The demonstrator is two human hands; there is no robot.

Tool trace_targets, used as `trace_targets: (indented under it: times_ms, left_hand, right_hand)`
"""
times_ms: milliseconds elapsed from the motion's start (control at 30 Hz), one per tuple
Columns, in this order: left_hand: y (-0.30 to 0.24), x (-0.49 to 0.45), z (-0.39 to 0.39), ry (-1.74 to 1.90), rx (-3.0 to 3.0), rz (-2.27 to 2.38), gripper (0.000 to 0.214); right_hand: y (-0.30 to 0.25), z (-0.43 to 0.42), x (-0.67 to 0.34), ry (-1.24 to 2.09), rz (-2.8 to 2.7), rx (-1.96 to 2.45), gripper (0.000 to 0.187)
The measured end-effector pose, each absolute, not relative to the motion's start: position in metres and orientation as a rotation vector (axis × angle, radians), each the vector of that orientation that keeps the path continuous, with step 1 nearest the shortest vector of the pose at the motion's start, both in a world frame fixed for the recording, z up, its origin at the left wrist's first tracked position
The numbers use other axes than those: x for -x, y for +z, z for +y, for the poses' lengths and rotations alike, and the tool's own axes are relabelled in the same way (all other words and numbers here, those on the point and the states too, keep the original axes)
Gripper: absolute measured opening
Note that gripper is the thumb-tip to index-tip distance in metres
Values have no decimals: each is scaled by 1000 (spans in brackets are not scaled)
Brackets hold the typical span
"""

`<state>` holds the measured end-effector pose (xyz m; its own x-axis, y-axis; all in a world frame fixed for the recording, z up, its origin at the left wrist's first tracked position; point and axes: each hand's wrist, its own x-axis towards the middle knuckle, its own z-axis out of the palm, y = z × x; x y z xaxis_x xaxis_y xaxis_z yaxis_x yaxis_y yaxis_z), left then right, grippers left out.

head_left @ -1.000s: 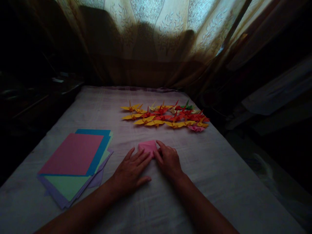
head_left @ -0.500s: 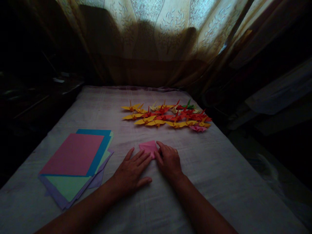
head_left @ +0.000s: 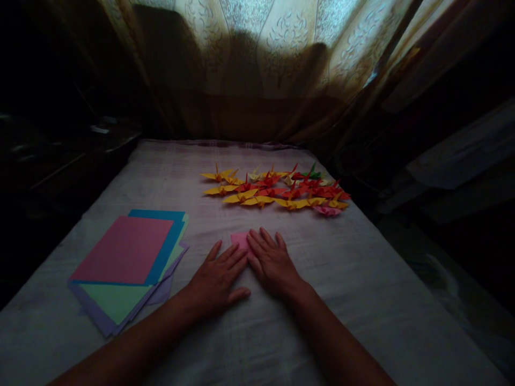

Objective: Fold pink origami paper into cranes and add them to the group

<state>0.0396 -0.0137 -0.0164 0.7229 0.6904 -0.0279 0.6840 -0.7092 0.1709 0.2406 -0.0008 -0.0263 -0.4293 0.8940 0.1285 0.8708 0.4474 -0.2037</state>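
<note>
Flatly, both hands lie palm down on a small pink fold [head_left: 238, 238] of paper, which sits on the cloth [head_left: 181, 177] between them. On the left hand [head_left: 215, 276], the middle fingers are extended close together with their tips on the fold's near left part, while the little finger and thumb stand apart from them, the thumb out over the cloth. The right hand [head_left: 277, 268] has its fingers straight and slightly spread, covering the fold's right part, its tips close to the left hand's. Neither hand pinches anything. Left of the hands, well clear of the fold, is a loose stack of sheets: pink [head_left: 124, 249] on top, then blue [head_left: 177, 228], with pale green [head_left: 116, 303] and purple [head_left: 94, 316] corners jutting out below. Beyond the hands, toward the far right of the cloth, paper cranes [head_left: 241, 197] stand crowded in rows, mostly yellow and red, with a few cream ones, a green one [head_left: 311, 174] at the back and a pink one [head_left: 328, 211] at the near right end. Behind, a patterned curtain [head_left: 281, 59] hangs across, lit from above; both sides are too dark to make out.
</note>
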Motion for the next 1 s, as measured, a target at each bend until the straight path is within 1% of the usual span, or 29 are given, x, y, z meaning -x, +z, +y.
trace_targets:
  times_ms: [133,367,467,567,700,867,1000]
  left_hand:
    - [-16,-39,-14,54,-2767,1106,70]
    - [-17,-38,-14,48,-2767,1110,73]
    - [-18,-38,-14,64,-2786,1107,73]
    - [-20,-37,-14,77,-2793,1112,72]
    - [-23,-37,-13,78,-2776,1118,73]
    - [-25,-37,-13,104,-2782,1112,71]
    - [-23,-38,-13,73,-2787,1122,71]
  right_hand:
    - [-22,-1,-246,223,-2558,1561,60]
    - [-18,-12,-261,188,-2610,1513,61]
    - [-17,-25,-266,244,-2678,1442,62]
    - [-16,-34,-273,297,-2695,1462,63]
    - [-14,-36,-284,271,-2690,1496,61]
    - [-15,-37,-288,212,-2642,1575,63]
    - [-14,-34,-277,142,-2611,1542,65]
